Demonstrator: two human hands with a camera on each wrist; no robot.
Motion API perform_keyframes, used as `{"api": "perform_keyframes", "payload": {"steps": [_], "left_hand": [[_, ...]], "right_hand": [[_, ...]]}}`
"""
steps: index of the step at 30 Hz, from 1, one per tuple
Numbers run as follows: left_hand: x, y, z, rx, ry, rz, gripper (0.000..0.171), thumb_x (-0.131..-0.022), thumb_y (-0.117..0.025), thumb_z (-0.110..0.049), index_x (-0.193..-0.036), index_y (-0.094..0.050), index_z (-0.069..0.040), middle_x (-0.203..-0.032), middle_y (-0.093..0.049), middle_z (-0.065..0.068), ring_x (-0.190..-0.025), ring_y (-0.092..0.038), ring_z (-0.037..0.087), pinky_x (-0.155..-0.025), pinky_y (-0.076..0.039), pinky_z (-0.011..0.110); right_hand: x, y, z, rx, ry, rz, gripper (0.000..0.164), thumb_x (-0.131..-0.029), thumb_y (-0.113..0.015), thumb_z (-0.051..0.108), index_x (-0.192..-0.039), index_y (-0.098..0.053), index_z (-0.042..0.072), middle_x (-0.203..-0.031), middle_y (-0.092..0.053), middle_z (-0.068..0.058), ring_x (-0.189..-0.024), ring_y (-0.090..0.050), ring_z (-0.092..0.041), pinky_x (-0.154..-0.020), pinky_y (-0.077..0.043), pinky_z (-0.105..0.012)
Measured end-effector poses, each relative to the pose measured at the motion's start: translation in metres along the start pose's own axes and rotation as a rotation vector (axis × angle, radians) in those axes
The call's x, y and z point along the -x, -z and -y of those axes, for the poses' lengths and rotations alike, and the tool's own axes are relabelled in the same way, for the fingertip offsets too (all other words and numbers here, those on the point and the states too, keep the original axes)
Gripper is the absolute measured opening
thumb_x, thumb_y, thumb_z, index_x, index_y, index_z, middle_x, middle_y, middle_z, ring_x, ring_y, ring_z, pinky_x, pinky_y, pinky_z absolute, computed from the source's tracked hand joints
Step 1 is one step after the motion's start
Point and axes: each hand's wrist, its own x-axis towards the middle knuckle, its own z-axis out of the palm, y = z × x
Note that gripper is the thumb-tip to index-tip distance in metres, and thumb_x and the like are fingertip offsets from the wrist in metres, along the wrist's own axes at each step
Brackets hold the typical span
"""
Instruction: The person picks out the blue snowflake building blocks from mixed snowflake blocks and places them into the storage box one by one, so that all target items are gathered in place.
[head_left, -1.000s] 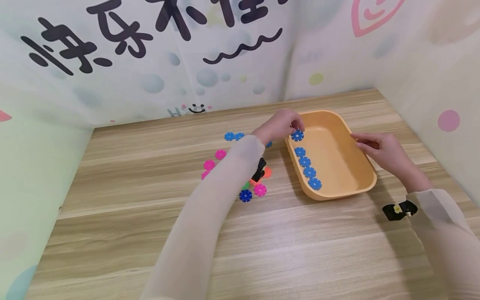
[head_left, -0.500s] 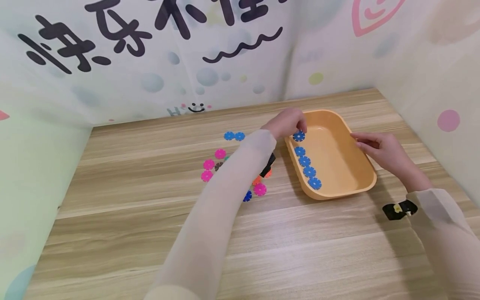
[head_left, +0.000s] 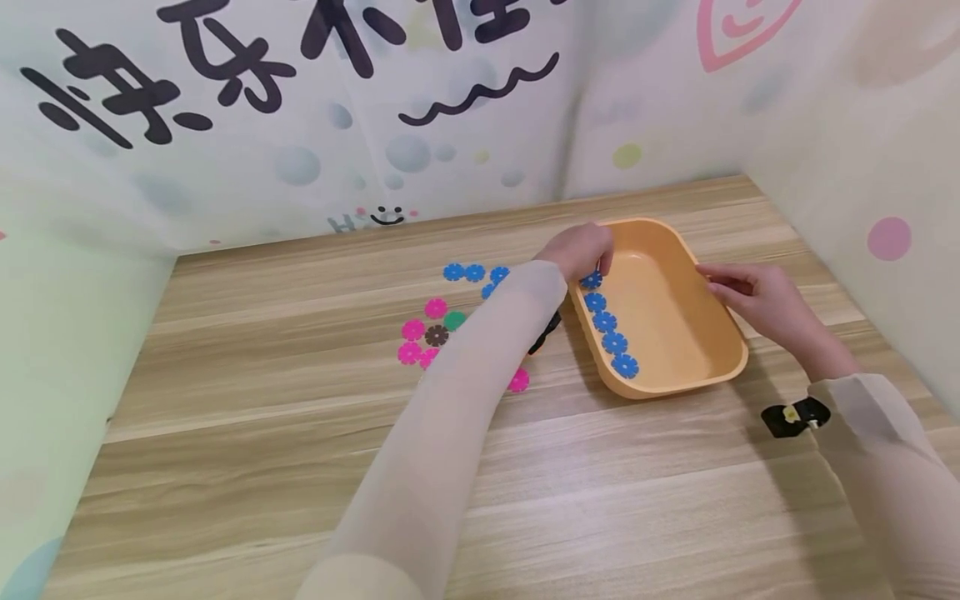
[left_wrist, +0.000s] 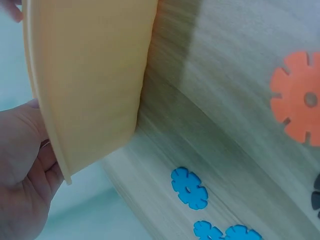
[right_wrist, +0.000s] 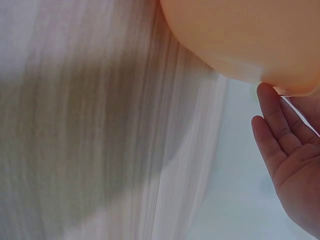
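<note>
My left hand (head_left: 576,250) reaches over the left rim of a yellow-orange plastic tray (head_left: 667,317), its fingers bent down at a blue snowflake disc (head_left: 592,280) near the back left corner. The fingers partly cover that disc. Several more blue discs (head_left: 605,322) line the tray's left side in a row toward the front. In the left wrist view the hand (left_wrist: 22,170) hooks over the rim, fingertips hidden inside. My right hand (head_left: 765,300) pinches the tray's right rim; in the right wrist view its fingers (right_wrist: 274,112) lie extended at the outer wall.
Left of the tray, loose discs lie on the wooden table (head_left: 247,400): blue ones (head_left: 474,272) at the back, pink ones (head_left: 412,330), a green one (head_left: 454,320) and a brown one (head_left: 437,336). My left sleeve hides part of this group. Printed walls stand behind and beside.
My left hand has moved slightly right and lower with the blue disc, bringing it closer to the row inside the tray. The right hand stays on the rim.
</note>
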Motion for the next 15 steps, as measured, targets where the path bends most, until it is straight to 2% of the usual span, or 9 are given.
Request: {"api": "perform_keyframes", "payload": {"steps": [6,15], "left_hand": [[-0.002,-0.004,-0.002,-0.039,0.013,0.007,0.024,-0.089,-0.056,0.0,-0.096,-0.07,-0.017,-0.102,-0.061,-0.006,-0.09,-0.051,0.009,-0.085,-0.04,0.02],[-0.006,-0.011,-0.001,-0.087,-0.004,-0.012,0.023,-0.089,-0.054,-0.002,-0.097,-0.069,-0.019,-0.101,-0.061,-0.007,-0.09,-0.05,0.009,-0.082,-0.041,0.02]], "right_hand": [[0.0,0.0,0.0,-0.007,-0.002,0.004,0.031,-0.089,-0.057,0.003,-0.118,-0.057,-0.007,-0.115,-0.056,-0.028,-0.084,-0.049,0.017,-0.065,-0.043,-0.005],[0.0,0.001,-0.001,0.004,-0.001,0.002,0.031,-0.09,-0.056,0.005,-0.118,-0.057,-0.007,-0.114,-0.056,-0.028,-0.083,-0.049,0.018,-0.066,-0.043,-0.005]]}}
